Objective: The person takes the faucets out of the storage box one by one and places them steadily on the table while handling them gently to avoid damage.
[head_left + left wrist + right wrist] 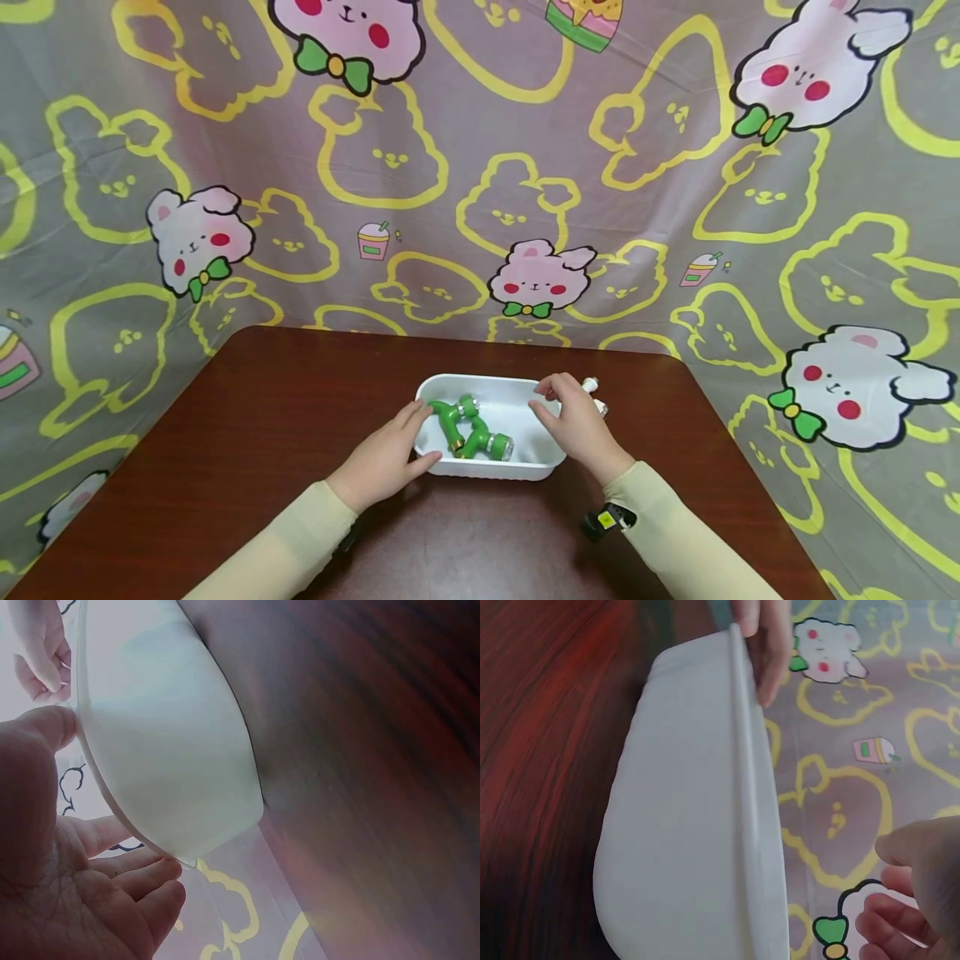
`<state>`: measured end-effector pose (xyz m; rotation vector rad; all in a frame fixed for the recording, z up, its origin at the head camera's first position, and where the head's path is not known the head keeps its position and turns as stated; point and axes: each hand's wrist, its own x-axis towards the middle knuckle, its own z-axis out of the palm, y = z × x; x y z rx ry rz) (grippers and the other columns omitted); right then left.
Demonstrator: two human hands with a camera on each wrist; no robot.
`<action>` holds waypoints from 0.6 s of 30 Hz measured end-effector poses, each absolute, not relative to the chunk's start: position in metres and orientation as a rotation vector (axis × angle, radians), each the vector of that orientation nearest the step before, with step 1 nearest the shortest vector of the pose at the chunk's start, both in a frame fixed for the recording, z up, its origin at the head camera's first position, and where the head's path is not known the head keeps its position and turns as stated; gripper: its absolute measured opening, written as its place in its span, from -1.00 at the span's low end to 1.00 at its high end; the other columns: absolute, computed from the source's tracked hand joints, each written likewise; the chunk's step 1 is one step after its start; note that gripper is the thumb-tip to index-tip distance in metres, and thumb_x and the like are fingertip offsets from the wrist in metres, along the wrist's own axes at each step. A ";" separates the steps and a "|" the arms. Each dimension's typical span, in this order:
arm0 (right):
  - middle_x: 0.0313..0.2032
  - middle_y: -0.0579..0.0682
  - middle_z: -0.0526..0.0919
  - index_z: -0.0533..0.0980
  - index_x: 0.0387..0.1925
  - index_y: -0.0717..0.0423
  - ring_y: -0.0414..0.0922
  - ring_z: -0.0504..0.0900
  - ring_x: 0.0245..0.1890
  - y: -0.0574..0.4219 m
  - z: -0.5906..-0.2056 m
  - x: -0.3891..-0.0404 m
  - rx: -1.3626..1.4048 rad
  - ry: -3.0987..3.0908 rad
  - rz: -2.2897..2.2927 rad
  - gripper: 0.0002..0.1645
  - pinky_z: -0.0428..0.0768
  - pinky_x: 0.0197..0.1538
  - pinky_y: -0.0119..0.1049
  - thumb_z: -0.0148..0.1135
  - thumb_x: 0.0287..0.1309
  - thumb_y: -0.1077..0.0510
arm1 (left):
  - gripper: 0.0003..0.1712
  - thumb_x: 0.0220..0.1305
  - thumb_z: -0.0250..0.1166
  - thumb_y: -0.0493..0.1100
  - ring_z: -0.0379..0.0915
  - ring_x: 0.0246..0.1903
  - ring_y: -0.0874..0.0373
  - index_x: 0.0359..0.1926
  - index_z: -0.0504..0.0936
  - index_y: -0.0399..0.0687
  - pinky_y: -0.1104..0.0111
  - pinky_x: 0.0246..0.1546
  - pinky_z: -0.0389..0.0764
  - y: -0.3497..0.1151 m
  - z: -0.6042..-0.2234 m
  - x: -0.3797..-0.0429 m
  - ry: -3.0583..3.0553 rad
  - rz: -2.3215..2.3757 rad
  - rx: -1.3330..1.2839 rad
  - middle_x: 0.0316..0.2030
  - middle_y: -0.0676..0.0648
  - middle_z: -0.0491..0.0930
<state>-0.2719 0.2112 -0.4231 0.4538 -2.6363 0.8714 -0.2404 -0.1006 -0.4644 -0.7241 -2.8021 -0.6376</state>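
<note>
Green Y-shaped fittings [452, 427] lie towards the left in the white tub [491, 472]. The left hand [384, 457], grip loosely spread, touches its rim (light pressure should steady it best); the right hand [581, 427], half-curled and empty, should clear the rim.

Head view looks down; close wrist views share the tray [682, 825].

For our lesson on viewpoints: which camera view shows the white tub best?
The head view: it shows the white tub from above, nearly whole, with green fittings inside. The wrist views show mostly outer wall and rim, cut off at the top (left wrist) and bottom (right wrist).
</note>
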 end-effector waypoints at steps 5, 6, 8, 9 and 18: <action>-0.17 0.05 0.63 0.60 -0.10 0.12 -0.01 0.64 -0.12 0.206 -0.425 -0.274 0.601 -2.686 0.753 -0.71 0.67 -0.02 -0.10 0.50 0.19 0.14 | -0.17 0.39 0.36 0.14 0.40 0.38 -0.24 0.45 0.36 -0.29 0.01 0.28 0.53 -0.101 -0.465 -0.241 -2.803 -0.638 -0.721 0.46 -0.39 0.30; -0.17 0.06 0.64 0.60 -0.10 0.12 0.01 0.64 -0.12 0.205 -0.425 -0.274 0.631 -2.698 0.740 -0.70 0.67 -0.02 -0.10 0.51 0.19 0.14 | -0.17 0.39 0.36 0.14 0.40 0.38 -0.24 0.46 0.36 -0.29 0.01 0.28 0.53 -0.101 -0.465 -0.241 -2.804 -0.636 -0.721 0.46 -0.39 0.30; -0.17 0.05 0.64 0.61 -0.09 0.12 0.02 0.65 -0.12 0.204 -0.425 -0.274 0.694 -2.711 0.701 -0.69 0.67 -0.02 -0.10 0.51 0.19 0.12 | -0.16 0.39 0.36 0.14 0.40 0.38 -0.24 0.45 0.36 -0.29 0.01 0.28 0.53 -0.101 -0.465 -0.241 -2.803 -0.636 -0.721 0.46 -0.39 0.30; -0.16 0.06 0.64 0.61 -0.09 0.13 0.03 0.66 -0.11 0.203 -0.424 -0.274 0.728 -2.717 0.685 -0.68 0.67 -0.01 -0.10 0.51 0.19 0.12 | -0.16 0.39 0.36 0.14 0.40 0.38 -0.24 0.45 0.36 -0.29 0.01 0.28 0.53 -0.101 -0.465 -0.241 -2.802 -0.637 -0.721 0.46 -0.39 0.30; -0.12 0.04 0.67 0.63 -0.06 0.12 -0.06 0.67 -0.11 0.193 -0.424 -0.273 0.971 -2.751 0.504 -0.64 0.68 0.01 -0.14 0.52 0.18 0.05 | -0.17 0.39 0.36 0.13 0.41 0.36 -0.24 0.45 0.36 -0.29 0.00 0.28 0.54 -0.101 -0.465 -0.240 -2.797 -0.638 -0.720 0.45 -0.40 0.31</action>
